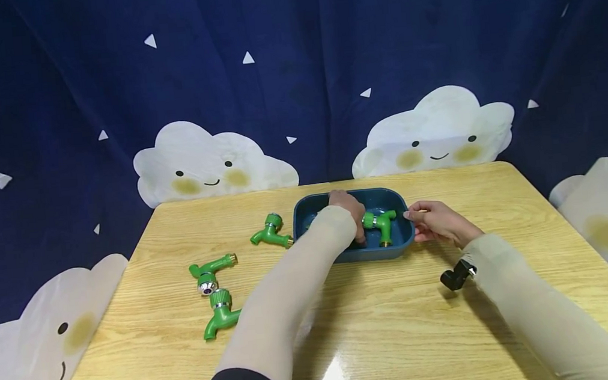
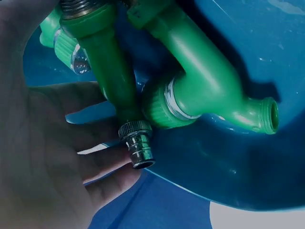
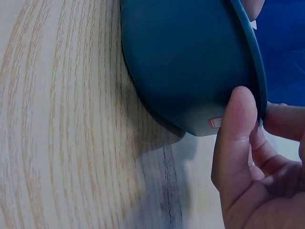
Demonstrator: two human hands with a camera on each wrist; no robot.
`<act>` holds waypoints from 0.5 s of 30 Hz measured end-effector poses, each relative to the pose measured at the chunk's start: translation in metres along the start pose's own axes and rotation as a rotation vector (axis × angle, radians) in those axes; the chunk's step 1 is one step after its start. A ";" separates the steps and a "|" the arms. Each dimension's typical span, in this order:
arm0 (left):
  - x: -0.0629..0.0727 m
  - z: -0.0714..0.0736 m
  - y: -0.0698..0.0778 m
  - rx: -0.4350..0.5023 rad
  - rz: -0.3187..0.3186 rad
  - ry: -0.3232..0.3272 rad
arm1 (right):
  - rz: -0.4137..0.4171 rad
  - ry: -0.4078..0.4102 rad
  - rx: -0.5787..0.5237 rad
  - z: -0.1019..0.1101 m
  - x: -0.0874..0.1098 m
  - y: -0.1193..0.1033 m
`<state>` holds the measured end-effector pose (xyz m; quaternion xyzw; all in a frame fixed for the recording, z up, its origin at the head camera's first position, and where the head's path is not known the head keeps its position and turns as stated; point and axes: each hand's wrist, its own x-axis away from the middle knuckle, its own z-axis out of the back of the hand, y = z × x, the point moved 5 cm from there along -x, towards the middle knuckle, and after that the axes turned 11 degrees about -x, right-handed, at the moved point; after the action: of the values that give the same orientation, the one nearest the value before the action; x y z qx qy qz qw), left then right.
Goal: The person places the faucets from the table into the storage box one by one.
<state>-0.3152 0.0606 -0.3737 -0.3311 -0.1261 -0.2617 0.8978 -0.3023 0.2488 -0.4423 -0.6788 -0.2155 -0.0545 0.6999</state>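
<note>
A dark blue plastic basin (image 1: 355, 256) stands near the back of the table with several green taps inside. My left hand (image 1: 348, 207) reaches down into it. In the left wrist view, the left hand's fingers (image 2: 90, 136) are spread and nearly straight behind a green tap with a metal nozzle (image 2: 139, 148), fingertips against the nozzle. Another green tap (image 2: 205, 90) lies beside it, and a third (image 2: 66, 47) is partly hidden. At the basin's right end, my right hand (image 1: 439, 221) pinches the rim between thumb (image 3: 240, 114) and fingers.
Left of the basin, a green tap (image 1: 271, 232) lies on the wooden table (image 1: 404, 338). Further left and nearer are two more taps, one with a silver cap (image 1: 210, 273) and one partly behind my left sleeve (image 1: 222, 315). A blue curtain with clouds (image 1: 293, 64) hangs behind.
</note>
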 end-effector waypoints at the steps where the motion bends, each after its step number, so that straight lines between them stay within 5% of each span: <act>1: -0.001 0.000 0.001 -0.007 -0.004 -0.004 | -0.001 0.002 0.001 0.000 0.000 0.000; 7: -0.010 -0.003 0.006 -0.035 0.002 -0.003 | -0.005 0.007 0.007 0.000 0.000 0.000; 15: -0.005 -0.002 0.004 0.012 -0.013 0.087 | 0.001 -0.004 0.003 -0.001 0.002 -0.001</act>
<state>-0.3174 0.0635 -0.3797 -0.3132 -0.0904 -0.2808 0.9027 -0.3005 0.2483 -0.4403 -0.6779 -0.2167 -0.0523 0.7005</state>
